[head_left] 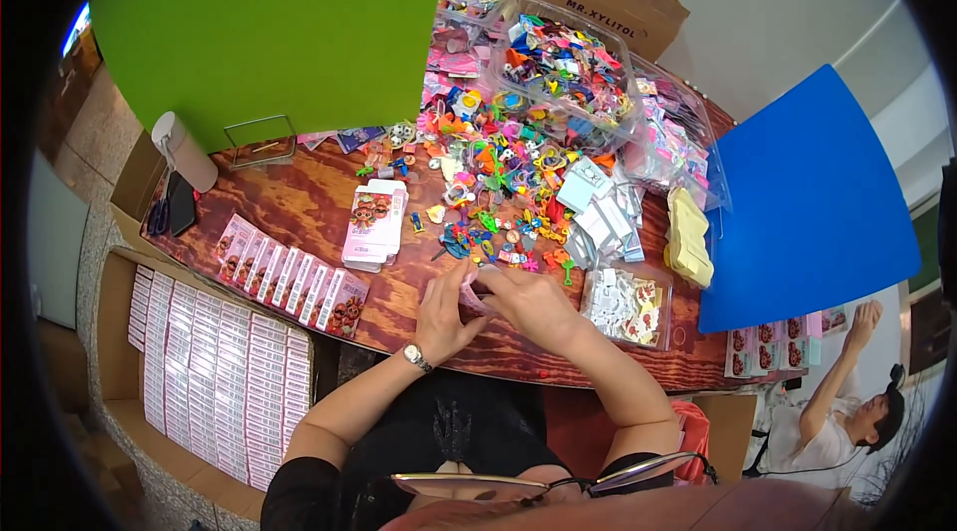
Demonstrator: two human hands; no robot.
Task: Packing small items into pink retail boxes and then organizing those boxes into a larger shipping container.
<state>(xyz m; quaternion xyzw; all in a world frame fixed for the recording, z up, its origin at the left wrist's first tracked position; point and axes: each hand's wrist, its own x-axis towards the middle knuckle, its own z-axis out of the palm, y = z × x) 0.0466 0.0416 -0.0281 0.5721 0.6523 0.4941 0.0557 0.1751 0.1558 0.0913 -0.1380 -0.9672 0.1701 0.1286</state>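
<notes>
Near the table's front edge, my left hand (446, 312) wraps round a small pink carton (473, 294). My right hand (533, 304) closes over the carton's upper right side, fingers bent at its top; whether they also pinch something small is hidden. Just beyond lies a heap of small colourful plastic toys (498, 172). A stack of flat pink-and-white cartons (375, 222) lies left of my hands. To their right stands a clear tray (626, 309) of small white pieces, and beyond it lie white and pale blue cards (603, 217).
A row of filled pink boxes (289, 277) lines the left front edge. Below it stands a large cardboard box (214, 381) packed with similar boxes. Green (269, 32) and blue (812, 212) panels flank the table. A bottle (186, 154) stands far left; another person (832, 421) is at right.
</notes>
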